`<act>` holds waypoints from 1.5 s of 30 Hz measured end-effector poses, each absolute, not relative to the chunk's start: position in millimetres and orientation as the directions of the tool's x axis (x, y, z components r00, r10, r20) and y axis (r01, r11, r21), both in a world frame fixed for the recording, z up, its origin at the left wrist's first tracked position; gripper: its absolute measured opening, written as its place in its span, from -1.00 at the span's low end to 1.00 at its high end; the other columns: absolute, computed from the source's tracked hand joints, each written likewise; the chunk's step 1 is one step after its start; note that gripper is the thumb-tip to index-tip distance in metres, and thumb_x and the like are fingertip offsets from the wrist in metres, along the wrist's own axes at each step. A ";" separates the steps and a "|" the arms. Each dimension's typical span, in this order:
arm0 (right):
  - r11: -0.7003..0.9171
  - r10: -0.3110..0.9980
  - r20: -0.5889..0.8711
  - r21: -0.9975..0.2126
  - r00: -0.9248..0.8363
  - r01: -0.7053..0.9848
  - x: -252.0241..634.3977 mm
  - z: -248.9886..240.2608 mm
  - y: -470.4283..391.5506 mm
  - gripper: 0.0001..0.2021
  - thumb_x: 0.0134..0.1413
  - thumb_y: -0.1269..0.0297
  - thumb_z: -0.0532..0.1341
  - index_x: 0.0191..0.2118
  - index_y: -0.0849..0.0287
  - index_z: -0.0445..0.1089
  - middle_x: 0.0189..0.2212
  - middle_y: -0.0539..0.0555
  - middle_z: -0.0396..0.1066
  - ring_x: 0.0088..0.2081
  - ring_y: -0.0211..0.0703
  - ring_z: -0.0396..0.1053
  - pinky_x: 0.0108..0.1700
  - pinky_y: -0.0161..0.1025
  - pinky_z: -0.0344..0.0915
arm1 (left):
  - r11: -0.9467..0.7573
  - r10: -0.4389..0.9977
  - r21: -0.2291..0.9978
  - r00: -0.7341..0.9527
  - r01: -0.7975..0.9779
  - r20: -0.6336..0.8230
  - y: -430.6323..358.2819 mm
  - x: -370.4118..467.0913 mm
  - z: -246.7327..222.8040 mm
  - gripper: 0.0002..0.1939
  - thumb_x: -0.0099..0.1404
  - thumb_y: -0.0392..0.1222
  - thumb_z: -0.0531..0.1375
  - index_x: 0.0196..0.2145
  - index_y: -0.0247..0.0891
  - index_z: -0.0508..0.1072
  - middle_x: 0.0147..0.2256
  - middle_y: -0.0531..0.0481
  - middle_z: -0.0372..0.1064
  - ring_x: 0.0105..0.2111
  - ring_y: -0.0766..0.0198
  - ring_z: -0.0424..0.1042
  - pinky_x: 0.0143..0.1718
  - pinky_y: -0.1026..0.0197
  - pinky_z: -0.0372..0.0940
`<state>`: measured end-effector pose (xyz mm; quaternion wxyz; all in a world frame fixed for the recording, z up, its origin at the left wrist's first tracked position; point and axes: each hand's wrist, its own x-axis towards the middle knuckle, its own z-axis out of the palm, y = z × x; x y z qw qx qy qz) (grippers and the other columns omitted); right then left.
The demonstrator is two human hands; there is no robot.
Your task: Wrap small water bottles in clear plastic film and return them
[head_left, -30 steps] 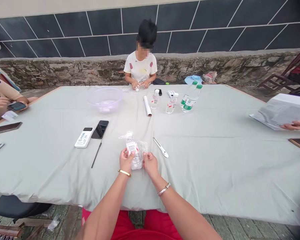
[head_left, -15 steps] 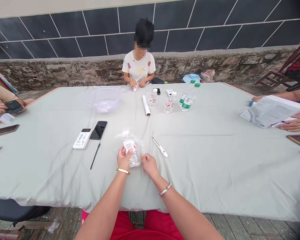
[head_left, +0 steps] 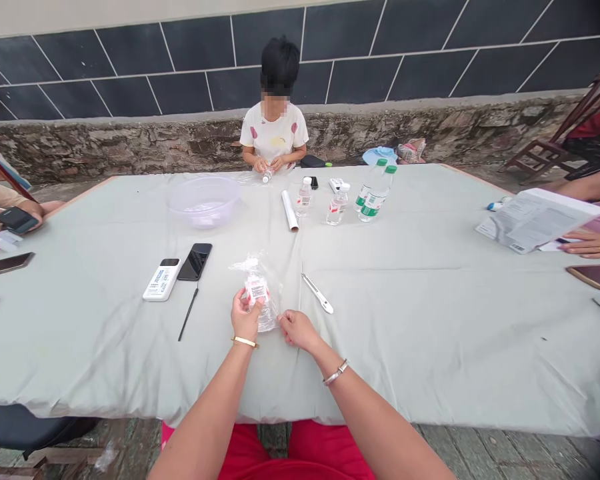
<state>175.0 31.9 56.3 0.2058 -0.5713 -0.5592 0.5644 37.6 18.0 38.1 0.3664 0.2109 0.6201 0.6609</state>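
A small clear bottle with a white and red label (head_left: 258, 288) lies tilted on the table, loosely surrounded by clear plastic film (head_left: 270, 320). My left hand (head_left: 246, 313) is wrapped round the bottle's left side, its thumb on the label. With its fingers pinched together, my right hand (head_left: 296, 329) holds the film's edge at the bottle's lower right. A white utility knife (head_left: 317, 293) lies just beyond my right hand. To the left are a white power bank (head_left: 161, 280) and a black phone (head_left: 195, 261) with a strap.
Farther back on the table (head_left: 430, 320) stand a translucent purple basin (head_left: 203, 207), a white roll (head_left: 289, 211), two small bottles (head_left: 337, 205) and two green-capped bottles (head_left: 375, 197). A person (head_left: 275, 133) sits opposite, handling a bottle. Papers (head_left: 540, 217) are at the right.
My right hand has shifted slightly left with the film's edge. My left hand still grips the bottle. The person opposite has turned the bottle in their hands.
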 end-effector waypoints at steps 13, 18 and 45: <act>-0.288 0.874 -0.442 -0.804 -0.200 0.520 197.7 43.3 41.5 -0.71 -0.04 0.31 0.21 -0.67 0.12 0.15 -0.80 -0.12 0.20 -0.76 -0.32 0.14 -0.58 -0.34 0.08 | 0.409 0.728 0.912 -0.607 0.013 -0.318 16.3 34.0 46.2 -0.55 0.05 0.08 0.28 -0.16 -0.21 0.39 -0.47 0.06 0.33 -0.46 0.18 0.39 -0.36 0.16 0.26; -0.281 0.872 -0.442 -0.804 -0.211 0.525 201.3 47.6 39.5 -0.71 -0.06 0.27 0.21 -0.68 0.11 0.15 -0.79 -0.11 0.20 -0.74 -0.32 0.12 -0.59 -0.34 0.02 | 0.443 0.760 0.886 -0.583 0.140 -0.288 19.4 23.2 53.4 -0.66 0.01 0.05 0.31 -0.30 -0.16 0.42 -0.53 0.03 0.33 -0.33 0.03 0.43 -0.21 0.10 0.22; -0.315 0.819 -0.524 -0.751 -0.234 0.580 204.5 56.5 40.3 -0.76 0.04 0.40 0.09 -0.61 0.16 0.14 -0.72 -0.11 0.15 -0.69 -0.36 0.10 -0.58 -0.37 0.02 | 0.516 0.811 0.706 -0.543 0.486 -0.218 -9.2 -53.4 68.8 -0.43 0.19 0.03 0.15 0.11 -0.26 0.29 0.07 -0.24 0.35 0.05 0.06 0.37 -0.03 0.16 0.23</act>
